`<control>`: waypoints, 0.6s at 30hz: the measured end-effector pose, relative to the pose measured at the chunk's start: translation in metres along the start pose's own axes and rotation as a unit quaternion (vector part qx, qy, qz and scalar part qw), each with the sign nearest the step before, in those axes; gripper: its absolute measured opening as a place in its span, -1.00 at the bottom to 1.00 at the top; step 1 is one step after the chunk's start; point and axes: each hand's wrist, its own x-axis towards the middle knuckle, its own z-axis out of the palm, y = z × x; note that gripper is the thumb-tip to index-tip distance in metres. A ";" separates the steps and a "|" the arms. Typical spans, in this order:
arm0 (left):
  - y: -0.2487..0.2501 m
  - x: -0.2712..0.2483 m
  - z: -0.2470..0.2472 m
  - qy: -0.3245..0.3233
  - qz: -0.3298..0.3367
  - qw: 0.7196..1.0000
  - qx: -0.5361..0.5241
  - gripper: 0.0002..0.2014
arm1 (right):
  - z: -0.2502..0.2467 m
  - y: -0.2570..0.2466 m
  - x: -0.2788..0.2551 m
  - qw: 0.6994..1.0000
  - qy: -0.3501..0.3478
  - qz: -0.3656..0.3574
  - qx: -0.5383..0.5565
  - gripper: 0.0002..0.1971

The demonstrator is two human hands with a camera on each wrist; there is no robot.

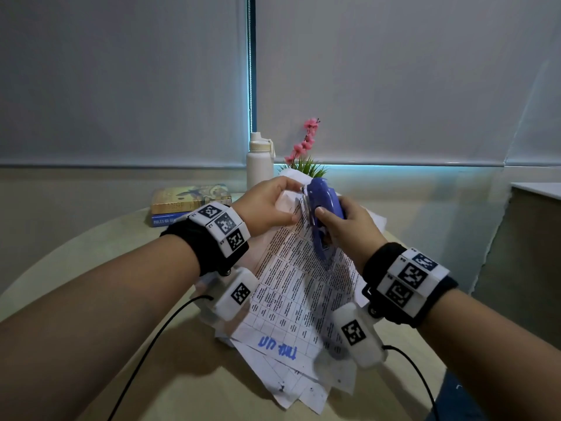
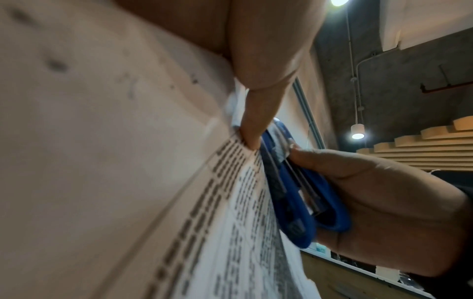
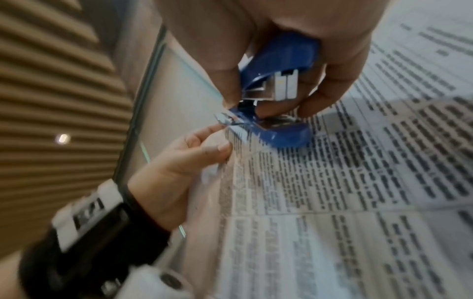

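A stack of printed paper sheets [image 1: 291,287] with tables of text is held tilted above the table. My left hand [image 1: 267,205] pinches the stack's top corner between thumb and fingers. My right hand [image 1: 343,229] grips a blue stapler [image 1: 321,214], whose mouth sits over the papers' upper edge beside the left fingers. In the left wrist view the stapler [image 2: 302,194] lies against the paper [image 2: 230,212] with the right hand [image 2: 384,212] wrapped round it. In the right wrist view the stapler [image 3: 279,85] bites the sheet edge [image 3: 332,182] next to the left hand [image 3: 184,165].
A round light wooden table [image 1: 91,268] lies below. At its back stand two stacked books [image 1: 191,205], a white bottle [image 1: 259,162] and a small plant with pink flowers [image 1: 306,150]. Window blinds fill the background. Cables run from both wrist cameras.
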 end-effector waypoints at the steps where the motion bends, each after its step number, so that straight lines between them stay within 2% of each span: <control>1: -0.002 -0.001 -0.001 0.004 -0.007 1.000 -0.009 -0.48 | 0.000 0.000 0.000 0.998 -0.005 0.031 0.055 -0.81; 4: -0.005 -0.006 -0.005 0.013 -0.011 0.999 -0.031 -0.51 | -0.009 -0.001 -0.004 0.982 -0.027 0.103 0.156 -0.70; 7: -0.010 -0.014 -0.009 0.011 -0.021 0.998 -0.052 -0.61 | -0.029 0.001 -0.017 0.962 -0.032 0.129 0.239 -0.58; 9: -0.018 -0.018 -0.013 0.017 -0.032 0.998 -0.052 -0.66 | -0.049 0.007 -0.033 0.966 -0.013 0.114 0.230 -0.59; 13: -0.027 -0.027 -0.017 0.047 -0.056 0.996 -0.041 -0.66 | -0.099 0.032 -0.080 0.989 0.039 0.073 0.123 -0.65; 15: -0.027 -0.033 -0.019 0.059 -0.074 0.995 -0.033 -0.68 | -0.122 0.041 -0.107 0.989 0.066 0.080 0.110 -0.69; 18: -0.035 -0.033 -0.018 0.069 -0.090 0.993 -0.031 -0.71 | -0.152 0.062 -0.145 0.979 0.123 0.097 0.130 -0.87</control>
